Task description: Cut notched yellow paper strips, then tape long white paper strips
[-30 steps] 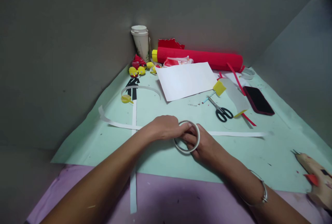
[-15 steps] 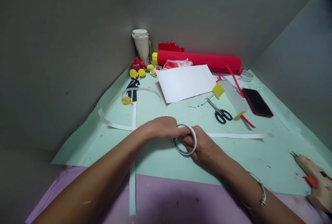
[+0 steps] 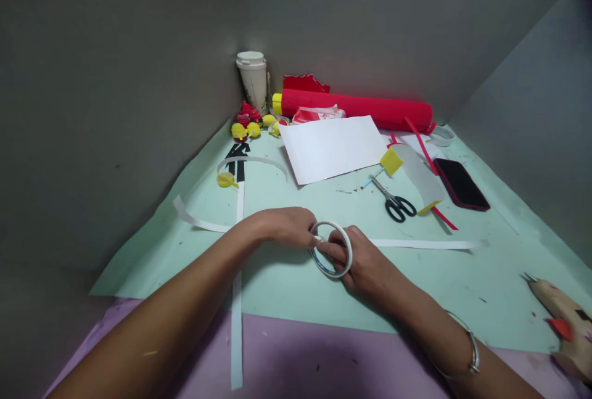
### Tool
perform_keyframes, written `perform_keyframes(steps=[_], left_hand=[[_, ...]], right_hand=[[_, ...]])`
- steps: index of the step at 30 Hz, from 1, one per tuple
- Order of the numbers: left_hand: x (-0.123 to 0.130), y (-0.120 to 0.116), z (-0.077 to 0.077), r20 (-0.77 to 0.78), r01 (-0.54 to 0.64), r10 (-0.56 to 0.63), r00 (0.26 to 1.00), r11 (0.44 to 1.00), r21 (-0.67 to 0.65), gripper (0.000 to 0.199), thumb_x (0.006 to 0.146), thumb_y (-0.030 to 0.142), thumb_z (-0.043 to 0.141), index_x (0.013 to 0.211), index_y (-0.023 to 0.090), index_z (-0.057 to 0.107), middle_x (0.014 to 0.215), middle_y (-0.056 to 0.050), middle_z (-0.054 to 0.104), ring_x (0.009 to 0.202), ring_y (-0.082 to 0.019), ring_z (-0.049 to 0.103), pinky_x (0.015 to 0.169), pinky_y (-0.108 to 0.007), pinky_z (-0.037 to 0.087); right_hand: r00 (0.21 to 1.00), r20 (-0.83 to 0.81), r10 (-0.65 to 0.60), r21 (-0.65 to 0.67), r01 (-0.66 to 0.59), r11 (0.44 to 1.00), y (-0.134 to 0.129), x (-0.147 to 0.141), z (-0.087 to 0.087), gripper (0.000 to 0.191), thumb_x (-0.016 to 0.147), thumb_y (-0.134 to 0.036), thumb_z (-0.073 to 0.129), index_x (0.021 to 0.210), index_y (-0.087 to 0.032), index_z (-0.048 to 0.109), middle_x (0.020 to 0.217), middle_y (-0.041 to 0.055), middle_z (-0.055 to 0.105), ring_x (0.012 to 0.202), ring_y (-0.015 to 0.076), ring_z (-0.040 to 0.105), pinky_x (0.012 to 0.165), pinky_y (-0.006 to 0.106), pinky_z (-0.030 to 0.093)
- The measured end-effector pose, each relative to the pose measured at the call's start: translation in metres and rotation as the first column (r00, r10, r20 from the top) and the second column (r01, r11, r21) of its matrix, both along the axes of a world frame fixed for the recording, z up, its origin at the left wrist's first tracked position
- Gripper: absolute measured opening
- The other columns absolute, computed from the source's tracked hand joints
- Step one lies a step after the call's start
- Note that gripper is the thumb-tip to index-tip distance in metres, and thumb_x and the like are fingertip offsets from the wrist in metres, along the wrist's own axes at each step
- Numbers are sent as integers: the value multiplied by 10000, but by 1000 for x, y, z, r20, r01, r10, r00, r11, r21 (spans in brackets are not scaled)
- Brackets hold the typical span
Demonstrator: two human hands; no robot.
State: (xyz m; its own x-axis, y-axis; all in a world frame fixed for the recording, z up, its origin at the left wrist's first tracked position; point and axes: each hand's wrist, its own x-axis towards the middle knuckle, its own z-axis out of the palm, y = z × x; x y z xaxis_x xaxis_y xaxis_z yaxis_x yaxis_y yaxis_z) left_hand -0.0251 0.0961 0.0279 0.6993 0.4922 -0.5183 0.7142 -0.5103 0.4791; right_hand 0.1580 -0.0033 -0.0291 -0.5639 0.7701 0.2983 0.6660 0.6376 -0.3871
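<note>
A thin roll of white tape is held upright between my hands. My right hand grips its right side, with fingers passing through the ring. At the ring's left edge, my left hand is closed, its fingertips pressed against the rim; part of them is hidden. Below both hands, white paper strips cross: one strip runs toward me over the mat edge, another strip reaches right. A curled white strip lies left of my left hand.
Black-handled scissors, a phone and a hot glue gun lie to the right. Behind are white paper, a red roll, a lidded cup, yellow figures and black strips. Grey walls enclose the mat.
My left fingertips have drawn back slightly to the ring's left edge, and a right-hand finger now shows through the ring. The tape roll stays in nearly the same place.
</note>
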Motion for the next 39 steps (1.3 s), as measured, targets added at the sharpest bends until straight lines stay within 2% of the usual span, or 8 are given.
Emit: perform_keyframes(steps=[7, 13, 19, 26, 32, 39], left_hand=[[-7, -1, -2, 78, 53, -53, 996, 999, 0, 168, 751, 255, 493, 801, 177, 633, 770, -46, 676, 678, -171, 568, 607, -264, 400], [-11, -4, -6, 132, 33, -36, 991, 999, 28, 164, 779, 200, 474, 831, 189, 630, 808, -34, 678, 695, -154, 557, 629, -254, 395], [-12, -11, -14, 119, -36, 20, 993, 991, 130, 161, 772, 212, 479, 836, 199, 627, 755, -28, 655, 638, -154, 532, 566, -257, 355], [-10, -26, -21, 161, -191, 158, 974, 957, 219, 116, 794, 229, 502, 831, 203, 609, 806, -41, 660, 697, -169, 555, 617, -273, 371], [-16, -36, -28, 320, -294, 223, 921, 936, 192, 110, 783, 193, 485, 849, 199, 573, 837, -30, 642, 704, -153, 541, 630, -256, 371], [-17, -40, -36, 395, -356, 264, 880, 917, 181, 124, 796, 193, 485, 872, 201, 582, 840, -16, 627, 722, -151, 535, 645, -258, 378]], right_hand=[[1000, 13, 0, -8, 0, 1000, 0, 1, -1, 413, 847, -37, 484, 1217, -187, 591, 1022, 124, 592, 873, 245, 490, 770, 389, 463], [999, 29, -16, -3, 16, 1000, -1, 0, -1, 390, 860, -38, 462, 1202, -169, 597, 1034, 126, 606, 882, 242, 494, 781, 392, 463], [1000, 5, -19, 22, 19, 1000, 0, -1, -2, 379, 882, -46, 441, 1200, -176, 602, 1012, 123, 616, 868, 234, 508, 769, 384, 473], [998, -38, -48, 4, 48, 999, -1, -2, -1, 336, 921, -94, 438, 1179, -189, 631, 986, 130, 619, 881, 237, 528, 726, 367, 490], [999, -38, -28, 21, 29, 999, 0, -2, -3, 324, 925, -97, 437, 1180, -169, 624, 994, 135, 619, 879, 242, 525, 755, 388, 493], [999, -40, -11, 18, 12, 1000, -2, 0, -3, 416, 857, -23, 474, 1227, -176, 585, 1070, 129, 619, 915, 243, 521, 786, 397, 487]])
